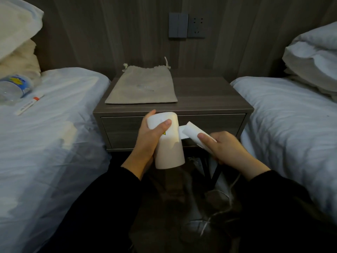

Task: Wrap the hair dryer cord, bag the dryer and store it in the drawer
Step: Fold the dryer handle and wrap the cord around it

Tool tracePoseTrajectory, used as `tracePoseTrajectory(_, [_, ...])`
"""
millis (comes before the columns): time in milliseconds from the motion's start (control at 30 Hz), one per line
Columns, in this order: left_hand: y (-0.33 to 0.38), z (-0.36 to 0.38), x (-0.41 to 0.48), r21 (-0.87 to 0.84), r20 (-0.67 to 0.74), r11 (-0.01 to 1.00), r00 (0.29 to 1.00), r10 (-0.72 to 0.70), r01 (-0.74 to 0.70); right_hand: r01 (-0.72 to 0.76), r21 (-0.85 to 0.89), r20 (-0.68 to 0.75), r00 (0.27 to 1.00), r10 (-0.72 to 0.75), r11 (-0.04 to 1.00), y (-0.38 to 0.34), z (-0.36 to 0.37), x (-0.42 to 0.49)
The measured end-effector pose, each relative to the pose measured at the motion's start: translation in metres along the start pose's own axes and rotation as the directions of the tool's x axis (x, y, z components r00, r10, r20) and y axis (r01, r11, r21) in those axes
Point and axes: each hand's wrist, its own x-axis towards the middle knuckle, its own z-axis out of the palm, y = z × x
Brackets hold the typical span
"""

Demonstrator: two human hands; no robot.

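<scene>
I hold a white hair dryer (170, 148) in front of the nightstand's closed drawer (127, 128). My left hand (149, 137) grips its barrel, which points down toward me. Around its folding handle (193, 133), which juts to the right, my right hand (224, 147) is closed. The white cord (235, 181) hangs from below my right hand and trails down over my lap. A grey drawstring bag (144, 86) lies flat and empty-looking on the nightstand top (209, 94), its mouth toward the wall.
Beds with white sheets flank the nightstand on the left (54, 125) and right (291, 125). A plastic water bottle (14, 86) and a thin white packet (30, 105) lie on the left bed. A switch and socket (187, 25) sit on the wall.
</scene>
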Motion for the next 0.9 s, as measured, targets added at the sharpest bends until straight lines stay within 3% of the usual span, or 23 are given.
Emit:
tracePoseTrajectory(167, [-0.003, 0.007, -0.005, -0.126, -0.104, 0.991, 0.994, 0.038, -0.051, 0.005, -0.021, -0.045, 0.999, -0.006, 1.0, -0.004, -0.001, -0.004])
tracePoseTrajectory(267, [0.0, 0.006, -0.004, -0.113, -0.152, 0.989, 0.986, 0.073, -0.091, -0.021, 0.008, -0.12, 0.993, 0.022, 1.0, -0.008, 0.006, -0.003])
tracePoseTrajectory(433, [-0.013, 0.017, -0.004, -0.369, -0.191, 0.927, 0.971, -0.146, 0.067, -0.169, 0.336, -0.161, 0.959, 0.233, 0.927, -0.019, 0.047, -0.005])
tracePoseTrajectory(633, [-0.029, 0.014, -0.001, -0.377, -0.15, 0.903, 0.948, -0.281, 0.208, -0.185, 0.299, -0.068, 0.974, 0.215, 0.936, -0.012, 0.052, -0.005])
tracePoseTrajectory(767, [-0.022, 0.014, 0.003, -0.236, -0.092, 0.965, 0.986, -0.137, 0.112, -0.111, 0.243, -0.139, 0.979, 0.148, 0.964, -0.011, 0.027, 0.0])
tracePoseTrajectory(833, [-0.017, 0.006, 0.003, -0.014, -0.002, 0.997, 0.997, 0.079, -0.079, -0.057, 0.136, -0.186, 0.979, 0.082, 0.989, -0.006, 0.009, 0.001])
tracePoseTrajectory(900, [-0.013, -0.006, 0.004, 0.279, 0.208, 0.903, 0.939, 0.274, -0.325, -0.017, -0.038, -0.185, 0.983, 0.01, 0.999, 0.0, -0.009, 0.0])
